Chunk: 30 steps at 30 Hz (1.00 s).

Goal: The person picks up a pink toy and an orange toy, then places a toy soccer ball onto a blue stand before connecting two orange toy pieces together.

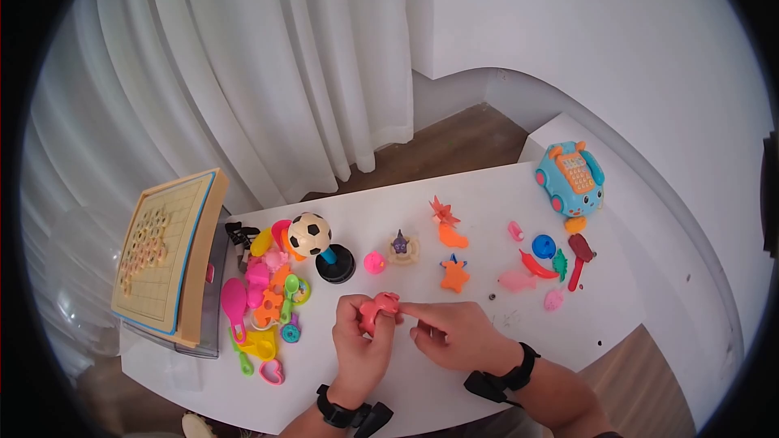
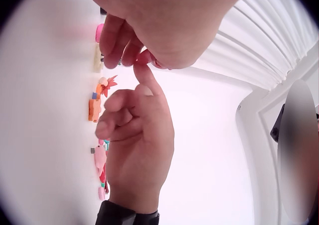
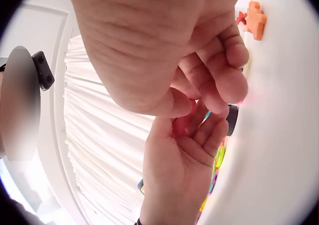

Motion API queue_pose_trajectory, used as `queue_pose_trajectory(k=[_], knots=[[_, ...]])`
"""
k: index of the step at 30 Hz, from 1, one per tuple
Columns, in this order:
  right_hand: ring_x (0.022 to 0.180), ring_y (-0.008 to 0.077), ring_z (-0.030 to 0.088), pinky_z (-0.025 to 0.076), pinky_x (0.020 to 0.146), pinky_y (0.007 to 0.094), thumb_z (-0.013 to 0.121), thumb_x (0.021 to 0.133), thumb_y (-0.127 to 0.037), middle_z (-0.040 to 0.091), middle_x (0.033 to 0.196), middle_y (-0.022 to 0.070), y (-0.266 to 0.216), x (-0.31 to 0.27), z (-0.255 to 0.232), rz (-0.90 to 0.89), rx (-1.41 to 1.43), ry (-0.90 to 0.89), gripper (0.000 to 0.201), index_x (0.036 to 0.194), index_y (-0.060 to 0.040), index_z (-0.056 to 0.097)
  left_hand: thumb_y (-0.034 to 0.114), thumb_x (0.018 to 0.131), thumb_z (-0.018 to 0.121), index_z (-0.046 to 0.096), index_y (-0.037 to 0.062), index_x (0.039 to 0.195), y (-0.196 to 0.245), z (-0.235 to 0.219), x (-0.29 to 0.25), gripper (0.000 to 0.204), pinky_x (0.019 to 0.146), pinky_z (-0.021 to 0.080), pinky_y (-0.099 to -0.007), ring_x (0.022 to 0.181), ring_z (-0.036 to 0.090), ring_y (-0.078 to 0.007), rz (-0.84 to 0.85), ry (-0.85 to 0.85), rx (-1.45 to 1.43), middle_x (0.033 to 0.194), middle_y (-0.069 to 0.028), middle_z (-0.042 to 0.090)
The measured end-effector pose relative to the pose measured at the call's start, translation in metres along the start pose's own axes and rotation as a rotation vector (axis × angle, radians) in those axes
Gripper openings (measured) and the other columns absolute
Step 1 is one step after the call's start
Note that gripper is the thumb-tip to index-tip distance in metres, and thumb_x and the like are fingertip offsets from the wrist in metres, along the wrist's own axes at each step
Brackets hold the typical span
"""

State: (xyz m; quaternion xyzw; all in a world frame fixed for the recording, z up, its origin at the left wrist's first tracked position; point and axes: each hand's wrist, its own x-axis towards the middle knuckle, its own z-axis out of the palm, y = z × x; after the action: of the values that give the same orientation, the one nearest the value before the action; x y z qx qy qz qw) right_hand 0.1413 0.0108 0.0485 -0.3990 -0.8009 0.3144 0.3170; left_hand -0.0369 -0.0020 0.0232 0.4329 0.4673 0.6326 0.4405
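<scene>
My left hand (image 1: 361, 357) grips a small coral-red toy (image 1: 381, 306) with rounded lobes, held over the front of the white table. Thumb and fingers wrap its sides, hiding much of it. My right hand (image 1: 475, 339) comes in from the right, its index finger straight and its tip at the toy's right side. The other right fingers are loosely bent, as the left wrist view also shows. In the right wrist view a bit of the red toy (image 3: 182, 126) shows between the left thumb and fingers.
Left of the hands lie colourful plastic toys, including a pink spoon (image 1: 234, 298), beside a leaning board game (image 1: 166, 255). A football toy (image 1: 310, 234) stands on a black base (image 1: 336, 266). Orange star (image 1: 455, 276), pink fish (image 1: 517, 280) and toy phone (image 1: 572, 178) sit right.
</scene>
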Motion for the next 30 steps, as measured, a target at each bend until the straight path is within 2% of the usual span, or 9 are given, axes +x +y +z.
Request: queue_pose_trajectory(k=[3,6,10,12,13,18,25,28,30], knots=[[0.062,0.0125,0.065,0.055,0.064,0.0256,0.068,0.091,-0.004,0.071,0.081,0.0045,0.009,-0.002,0.003,0.017,0.030,0.195,0.051,0.142,-0.0097,0.064,-0.001,0.097,0.068,0.055,0.0025,0.109,-0.001,-0.012,-0.001,0.018,0.071,0.056,-0.0242,0.078,0.066,-0.0087,0.002,-0.108,0.301,0.095,-0.0030,0.067],[0.063,0.0117,0.066,0.055,0.065,0.0246,0.067,0.092,-0.004,0.072,0.083,0.0047,-0.006,0.000,-0.005,0.096,0.111,0.158,0.049,0.140,-0.0105,0.066,0.002,0.093,0.074,0.059,0.0024,0.102,0.008,-0.006,0.003,0.018,0.063,0.050,-0.0211,0.072,0.060,-0.0045,0.053,-0.044,0.289,0.088,-0.0022,0.067],[0.059,0.0173,0.062,0.050,0.057,0.0296,0.070,0.090,-0.009,0.071,0.083,0.0035,-0.009,0.001,-0.003,0.083,0.075,0.070,0.050,0.140,-0.0126,0.065,0.001,0.094,0.073,0.059,0.0016,0.100,-0.005,-0.014,0.007,0.015,0.066,0.050,-0.0214,0.074,0.062,-0.0066,0.054,-0.058,0.337,0.092,-0.0037,0.069],[0.060,0.0180,0.064,0.050,0.057,0.0311,0.070,0.090,-0.009,0.071,0.083,0.0036,0.000,0.001,0.004,-0.028,-0.023,0.086,0.048,0.137,-0.0137,0.067,-0.001,0.094,0.070,0.058,0.0007,0.104,-0.013,-0.013,0.012,0.016,0.071,0.053,-0.0228,0.080,0.066,-0.0100,0.301,-0.064,0.275,0.097,-0.0055,0.069],[0.060,0.0180,0.064,0.050,0.057,0.0311,0.070,0.090,-0.009,0.071,0.083,0.0036,0.001,0.000,0.004,-0.032,-0.024,0.084,0.048,0.137,-0.0137,0.067,-0.001,0.094,0.070,0.058,0.0007,0.104,-0.011,-0.012,0.011,0.016,0.071,0.053,-0.0228,0.080,0.066,-0.0100,0.303,-0.060,0.274,0.097,-0.0055,0.069],[0.060,0.0182,0.064,0.050,0.057,0.0310,0.071,0.089,-0.008,0.071,0.083,0.0039,0.009,-0.002,0.008,-0.130,-0.064,0.015,0.042,0.130,-0.0123,0.069,-0.002,0.094,0.069,0.055,0.0002,0.112,-0.004,-0.005,0.001,0.023,0.075,0.056,-0.0253,0.085,0.070,-0.0128,0.013,-0.101,-0.015,0.099,-0.0067,0.069],[0.059,0.0172,0.061,0.050,0.058,0.0283,0.069,0.089,-0.005,0.070,0.080,0.0019,-0.005,0.000,-0.002,0.024,0.178,0.227,0.050,0.138,-0.0123,0.065,0.001,0.092,0.073,0.058,0.0015,0.105,0.003,-0.012,0.004,0.020,0.066,0.052,-0.0223,0.076,0.062,-0.0075,0.046,-0.080,0.311,0.096,-0.0038,0.068],[0.064,0.0140,0.066,0.054,0.064,0.0263,0.066,0.089,0.001,0.071,0.084,0.0059,-0.011,0.002,-0.006,0.058,0.126,0.124,0.056,0.144,-0.0088,0.062,0.001,0.092,0.073,0.060,0.0017,0.102,-0.003,-0.016,0.008,0.016,0.064,0.050,-0.0206,0.073,0.059,-0.0067,0.117,-0.099,0.371,0.095,-0.0027,0.068],[0.063,0.0163,0.066,0.053,0.061,0.0283,0.069,0.089,-0.003,0.071,0.083,0.0042,-0.009,0.003,-0.003,-0.021,-0.027,0.099,0.050,0.139,-0.0100,0.064,-0.001,0.098,0.066,0.056,0.0016,0.108,-0.009,-0.018,0.013,0.014,0.073,0.055,-0.0244,0.085,0.068,-0.0121,0.443,-0.121,0.476,0.102,-0.0053,0.069]])
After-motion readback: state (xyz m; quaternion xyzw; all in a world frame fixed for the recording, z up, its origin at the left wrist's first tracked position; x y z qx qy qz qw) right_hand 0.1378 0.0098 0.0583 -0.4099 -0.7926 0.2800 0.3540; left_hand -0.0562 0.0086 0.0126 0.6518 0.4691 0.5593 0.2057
